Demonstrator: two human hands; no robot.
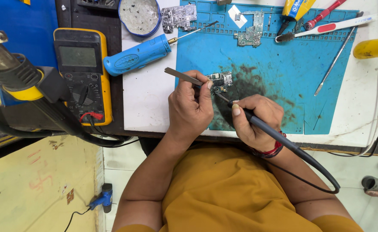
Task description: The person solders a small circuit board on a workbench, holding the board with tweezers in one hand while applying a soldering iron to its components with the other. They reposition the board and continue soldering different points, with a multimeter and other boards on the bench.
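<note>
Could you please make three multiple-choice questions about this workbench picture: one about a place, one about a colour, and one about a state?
1. Where does the small circuit board being worked on lie?
A. on the blue mat
B. on the multimeter
C. in the round tin

2. What colour is the handle of the screwdriver beside the multimeter?
A. red
B. blue
C. green

3. What does the right hand hold?
A. nothing
B. a toothbrush
C. a black soldering iron with a cable

Answers:
1. A: the board rests on the blue mat, on its dark stained patch.
2. B: the thick handle is bright blue.
3. C: the right hand grips the soldering iron, tip at the board, while the left hand holds tweezers against it.
</note>
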